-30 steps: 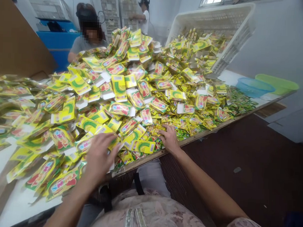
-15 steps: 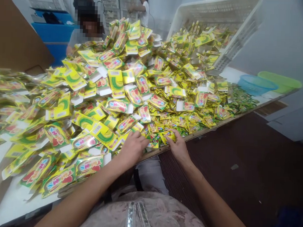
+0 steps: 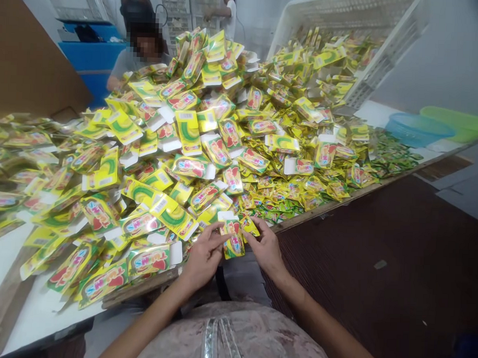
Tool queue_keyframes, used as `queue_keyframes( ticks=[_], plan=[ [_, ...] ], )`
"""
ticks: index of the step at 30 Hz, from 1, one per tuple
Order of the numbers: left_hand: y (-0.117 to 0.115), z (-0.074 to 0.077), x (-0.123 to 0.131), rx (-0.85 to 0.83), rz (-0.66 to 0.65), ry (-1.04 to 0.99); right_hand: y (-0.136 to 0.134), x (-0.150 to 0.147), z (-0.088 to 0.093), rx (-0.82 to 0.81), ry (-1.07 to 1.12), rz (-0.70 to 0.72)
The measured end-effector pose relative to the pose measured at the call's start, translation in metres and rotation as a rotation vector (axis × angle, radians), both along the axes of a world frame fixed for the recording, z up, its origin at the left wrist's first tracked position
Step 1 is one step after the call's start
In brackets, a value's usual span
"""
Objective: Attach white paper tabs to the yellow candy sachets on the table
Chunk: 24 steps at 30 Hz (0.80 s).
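Observation:
Near the table's front edge, my left hand (image 3: 205, 253) is closed on a small yellow-green carton (image 3: 233, 241) with a white flap raised at its far end. My right hand (image 3: 266, 248) pinches a small yellow sachet (image 3: 249, 226) close beside the carton's upper end. Whether the sachet touches the carton I cannot tell. Beyond my hands lies a heap of loose yellow sachets (image 3: 297, 189). A large pile of cartons (image 3: 164, 179), many with white flaps standing up, spreads to the left and back.
A tipped white plastic crate (image 3: 368, 79) holds more cartons at the back right. A blue basin (image 3: 415, 127) and a green basin (image 3: 456, 121) stand on the right. Another person (image 3: 139, 45) is behind the pile; a second person (image 3: 229, 14) is farther back.
My left hand has drawn a carton from the pile toward me. My right hand has moved left and nearer with the sachet, bringing the two hands together.

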<state>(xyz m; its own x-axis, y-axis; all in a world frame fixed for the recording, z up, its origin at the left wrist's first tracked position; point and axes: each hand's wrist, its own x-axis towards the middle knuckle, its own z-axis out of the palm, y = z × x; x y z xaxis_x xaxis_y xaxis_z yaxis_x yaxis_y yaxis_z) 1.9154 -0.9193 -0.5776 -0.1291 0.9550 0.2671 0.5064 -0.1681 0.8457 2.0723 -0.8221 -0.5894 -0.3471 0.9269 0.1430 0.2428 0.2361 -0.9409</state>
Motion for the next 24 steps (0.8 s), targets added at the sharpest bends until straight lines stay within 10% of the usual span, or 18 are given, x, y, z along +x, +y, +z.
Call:
queue_keyframes(
  ticks=[7, 12, 18, 24],
  plan=[
    [0.008, 0.004, 0.023, 0.014, 0.389, -0.474, -0.02, -0.007, 0.008, 0.151, -0.004, -0.035],
    [0.008, 0.004, 0.01, -0.105, 0.286, -0.727, 0.005, 0.005, 0.027, 0.23, 0.108, -0.084],
    [0.002, 0.004, 0.001, -0.324, 0.277, -0.841, 0.033, 0.005, 0.05, 0.174, -0.115, 0.385],
    [-0.003, 0.0, 0.0, -0.27, 0.283, -0.856, 0.033, 0.004, 0.044, 0.023, -0.222, 0.507]
  ],
)
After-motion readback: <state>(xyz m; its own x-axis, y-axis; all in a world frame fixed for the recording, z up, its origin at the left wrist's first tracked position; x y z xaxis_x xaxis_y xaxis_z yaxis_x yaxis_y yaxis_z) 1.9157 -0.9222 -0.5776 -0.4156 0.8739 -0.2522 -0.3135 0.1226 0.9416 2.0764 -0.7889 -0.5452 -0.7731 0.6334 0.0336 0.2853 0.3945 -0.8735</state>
